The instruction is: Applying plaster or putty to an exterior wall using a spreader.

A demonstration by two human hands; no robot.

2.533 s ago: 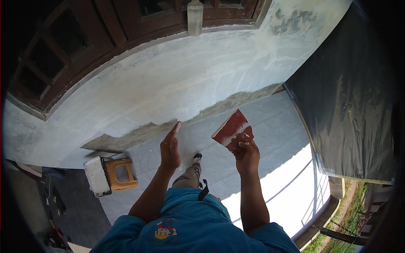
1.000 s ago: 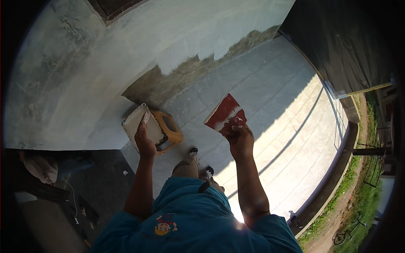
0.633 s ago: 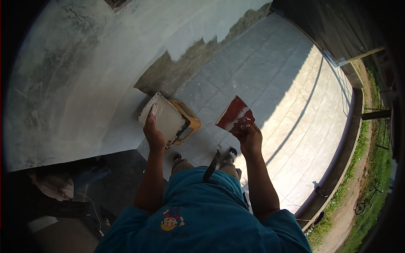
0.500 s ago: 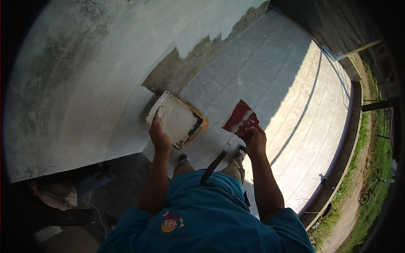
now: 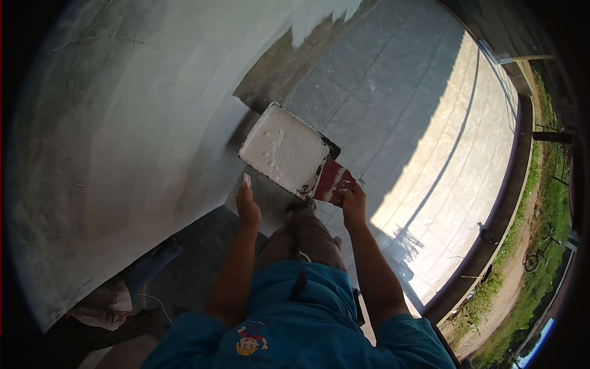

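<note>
A rectangular bucket point(image 5: 286, 144) of thick white paste stands in front of me, its dark rim smeared white. My right hand point(image 5: 352, 197) grips a flat dark red putty scraper point(image 5: 329, 181), which has a whitish smear across it. The scraper's edge meets the bucket's near right rim; whether it touches the paste is unclear. Nearer the wall, my left hand point(image 5: 248, 207) is held just off the bucket's near left side. Its fingers are stretched out, the tips coated in white, and nothing shows in it.
A wall point(image 5: 160, 123) rises on the left, with a bare, darker patch point(image 5: 270, 74) low down beyond the bucket. Pale tiles point(image 5: 393, 104) cover the floor, partly sunlit. A dark kerb point(image 5: 491, 230) borders it on the right. Bundled cloth point(image 5: 107, 304) lies at lower left.
My left hand was over the paste and is now beside the bucket. My right hand has brought the scraper left to the bucket's rim. The bucket appears further right in view.
</note>
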